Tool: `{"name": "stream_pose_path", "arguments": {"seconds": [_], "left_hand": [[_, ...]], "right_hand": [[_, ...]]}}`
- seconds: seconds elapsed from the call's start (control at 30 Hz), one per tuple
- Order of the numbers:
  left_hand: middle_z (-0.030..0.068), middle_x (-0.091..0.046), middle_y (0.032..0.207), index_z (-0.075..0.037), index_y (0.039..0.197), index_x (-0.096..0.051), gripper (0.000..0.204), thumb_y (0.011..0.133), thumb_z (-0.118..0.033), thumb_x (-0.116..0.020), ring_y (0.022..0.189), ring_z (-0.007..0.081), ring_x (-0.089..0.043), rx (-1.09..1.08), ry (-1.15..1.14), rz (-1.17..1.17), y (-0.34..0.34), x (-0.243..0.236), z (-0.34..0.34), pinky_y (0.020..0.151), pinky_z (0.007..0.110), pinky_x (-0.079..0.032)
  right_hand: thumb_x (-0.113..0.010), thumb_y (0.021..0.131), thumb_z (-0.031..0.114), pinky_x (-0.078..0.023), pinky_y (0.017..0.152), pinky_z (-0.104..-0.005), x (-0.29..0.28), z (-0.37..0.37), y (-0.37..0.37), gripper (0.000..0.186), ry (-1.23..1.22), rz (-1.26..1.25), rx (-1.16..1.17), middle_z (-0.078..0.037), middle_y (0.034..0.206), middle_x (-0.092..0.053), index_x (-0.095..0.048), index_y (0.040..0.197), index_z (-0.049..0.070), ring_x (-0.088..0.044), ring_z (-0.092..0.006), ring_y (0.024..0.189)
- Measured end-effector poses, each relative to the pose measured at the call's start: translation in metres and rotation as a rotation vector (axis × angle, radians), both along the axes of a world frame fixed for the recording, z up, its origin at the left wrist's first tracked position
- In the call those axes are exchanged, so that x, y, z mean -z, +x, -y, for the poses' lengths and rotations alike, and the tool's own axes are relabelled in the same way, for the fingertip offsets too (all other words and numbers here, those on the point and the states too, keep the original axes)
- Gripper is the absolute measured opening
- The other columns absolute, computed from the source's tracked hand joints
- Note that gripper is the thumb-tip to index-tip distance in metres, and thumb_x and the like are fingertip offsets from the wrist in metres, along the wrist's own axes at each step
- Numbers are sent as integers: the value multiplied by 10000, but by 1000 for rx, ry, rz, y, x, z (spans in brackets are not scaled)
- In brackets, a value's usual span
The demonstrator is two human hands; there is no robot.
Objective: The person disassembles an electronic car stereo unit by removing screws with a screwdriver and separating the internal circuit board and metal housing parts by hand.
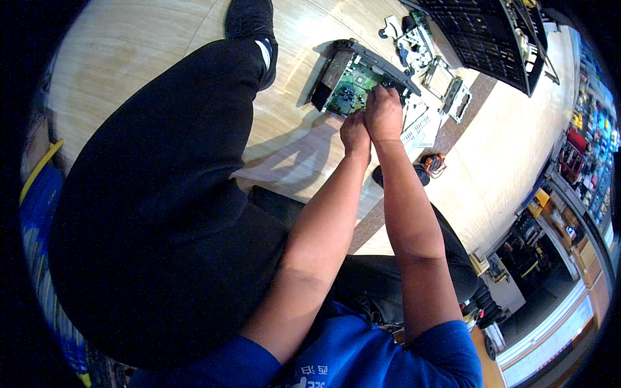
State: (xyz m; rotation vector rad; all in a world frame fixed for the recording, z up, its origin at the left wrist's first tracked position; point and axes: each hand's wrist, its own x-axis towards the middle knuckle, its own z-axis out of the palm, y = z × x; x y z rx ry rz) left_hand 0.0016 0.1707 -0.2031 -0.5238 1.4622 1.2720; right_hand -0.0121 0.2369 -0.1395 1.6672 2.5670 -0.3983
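Electronic unit [343, 97], opened up, lies on the pale floor [129, 97] ahead of you, its green circuit board [356, 86] bare inside a dark casing [387, 66]. As far as you can judge, the opening-up is done, while board and casing remain together. Your right hand [384, 111] is at the unit's near right edge with its fingers curled in; your left hand [355, 132], also curled, is just beside it at the near edge. Whether either grips the unit or something small, you cannot tell. Beyond your right hand lie metal brackets [417, 50] and a perforated plate [420, 131], with a large black slotted panel [479, 40] farther off.
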Motion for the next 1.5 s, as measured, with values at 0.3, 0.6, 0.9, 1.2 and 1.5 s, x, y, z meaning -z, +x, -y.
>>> {"name": "stream_pose_path", "arguments": {"seconds": [0.3,0.6,0.9,1.2,1.5], "left_hand": [[189,-656,885,-30,852,-660,333,855,-261,-420,829,354,-603,159,5,-92,-8,-11,1,748,416,-451],[194,-654,907,-25,869,-660,337,854,-259,-417,829,329,-603,104,37,-86,-14,-5,3,759,396,-452],[197,-654,902,-21,839,-653,298,851,-219,-432,806,342,-604,7,4,1,-10,-18,-2,728,401,-461],[217,-639,896,-31,832,-645,345,853,-267,-394,841,403,-589,53,7,-51,1,7,2,744,451,-446],[208,-644,912,-29,843,-652,358,847,-288,-406,838,360,-592,-1,76,-102,1,14,2,759,421,-443]], "right_hand": [[-576,830,148,-494,689,-457,2,0,2,132,5,0,-14,-208,853,-582,-611,831,21,-592,-390,742],[-578,833,160,-496,692,-455,0,2,-9,140,-9,13,-26,-206,857,-585,-613,827,24,-597,-388,748],[-567,831,162,-498,680,-462,2,-1,-2,135,-2,60,-8,-203,845,-588,-623,814,40,-601,-386,730],[-567,832,167,-502,677,-461,0,-1,-7,144,-4,67,-13,-202,843,-591,-627,806,39,-606,-387,724],[-539,804,101,-522,604,-456,0,0,-11,83,54,51,-72,-196,819,-574,-587,770,43,-624,-382,670]]}}
